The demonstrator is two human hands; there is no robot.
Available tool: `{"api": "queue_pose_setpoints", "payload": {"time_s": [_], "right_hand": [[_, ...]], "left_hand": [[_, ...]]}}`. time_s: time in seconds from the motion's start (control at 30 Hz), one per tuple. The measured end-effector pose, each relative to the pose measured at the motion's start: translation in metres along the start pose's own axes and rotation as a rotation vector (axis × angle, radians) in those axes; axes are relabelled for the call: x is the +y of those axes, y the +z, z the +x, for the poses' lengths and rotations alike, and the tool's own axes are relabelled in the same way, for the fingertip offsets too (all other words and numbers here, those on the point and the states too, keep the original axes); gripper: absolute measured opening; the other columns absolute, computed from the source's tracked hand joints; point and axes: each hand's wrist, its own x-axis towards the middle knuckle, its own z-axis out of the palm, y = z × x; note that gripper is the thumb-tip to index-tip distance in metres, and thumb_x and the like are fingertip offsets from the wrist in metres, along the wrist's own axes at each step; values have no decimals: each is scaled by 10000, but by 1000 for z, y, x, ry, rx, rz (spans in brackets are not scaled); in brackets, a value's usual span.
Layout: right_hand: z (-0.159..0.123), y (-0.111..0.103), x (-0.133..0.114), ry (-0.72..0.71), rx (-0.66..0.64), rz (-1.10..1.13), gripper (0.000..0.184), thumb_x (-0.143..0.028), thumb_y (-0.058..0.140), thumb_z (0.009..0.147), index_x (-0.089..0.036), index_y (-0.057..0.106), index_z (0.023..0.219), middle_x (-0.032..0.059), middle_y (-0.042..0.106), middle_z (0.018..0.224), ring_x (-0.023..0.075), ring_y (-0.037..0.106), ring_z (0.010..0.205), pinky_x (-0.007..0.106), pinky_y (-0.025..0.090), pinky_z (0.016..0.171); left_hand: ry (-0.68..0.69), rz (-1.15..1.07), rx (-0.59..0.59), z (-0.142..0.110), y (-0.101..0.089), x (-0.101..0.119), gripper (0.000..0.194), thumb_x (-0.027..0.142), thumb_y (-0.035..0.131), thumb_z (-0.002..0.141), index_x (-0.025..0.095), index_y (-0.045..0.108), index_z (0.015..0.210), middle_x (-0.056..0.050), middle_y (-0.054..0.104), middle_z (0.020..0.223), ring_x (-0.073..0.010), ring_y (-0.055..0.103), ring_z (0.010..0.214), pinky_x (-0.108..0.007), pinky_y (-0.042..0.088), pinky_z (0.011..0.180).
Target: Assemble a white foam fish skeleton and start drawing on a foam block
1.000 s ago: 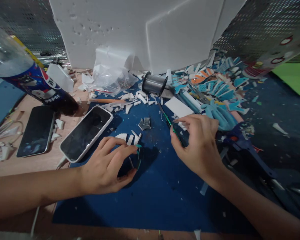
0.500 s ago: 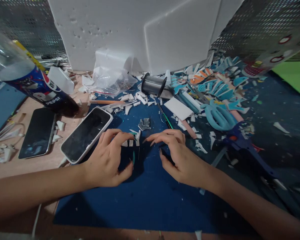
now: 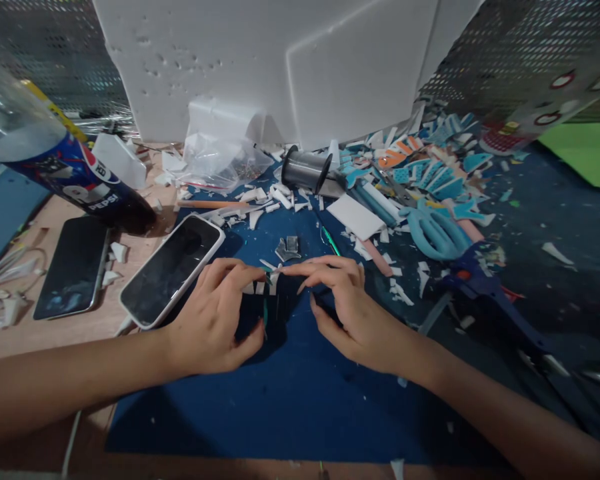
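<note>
Teal piece [image 3: 265, 312] over the mat [image 3: 300, 407], apparently pinched by left hand [image 3: 215, 317], thumb to fingers. Right hand [image 3: 347, 307] half spread, nothing visibly held, index tip near white bits [image 3: 273, 283]; contact unclear. Light grip, steady wrists should help.

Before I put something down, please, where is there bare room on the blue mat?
The blue mat is mostly bare between the left hand, right hand and its near edge, with only small specks. Beyond the hands it is crowded: white scraps, spool, blue and orange pieces. Two phones and a bottle crowd the left.
</note>
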Motion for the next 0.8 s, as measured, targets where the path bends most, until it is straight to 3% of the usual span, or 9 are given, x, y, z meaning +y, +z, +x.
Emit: {"api": "queue_pose_setpoints", "payload": {"time_s": [0.13,0.53,0.8], "right_hand": [[5,3,3,56,16,-5,346,-107,439,949,-285,342,1229,90,578,1254,251,440,1212,465,426,961],[28,-1,8,24,-57,-69,236,-115,540,905,-246,479,1091,80,611,1082,260,451,1179,429,405,933],[26,-1,13,10,-42,0,181,-152,507,936,-255,415,1053,69,600,1121,251,469,1110,408,403,868]], "left_hand": [[7,17,5,-1,-1,1,431,138,561,812,54,398,1202,-188,577,1035,-339,502,981,-510,503,764],[51,64,20,-6,-5,1,406,119,531,809,67,423,1197,-171,566,1004,-346,515,939,-501,509,692],[49,29,24,-3,-6,0,386,88,528,796,38,430,1166,-180,552,994,-345,503,902,-509,508,655]]}}
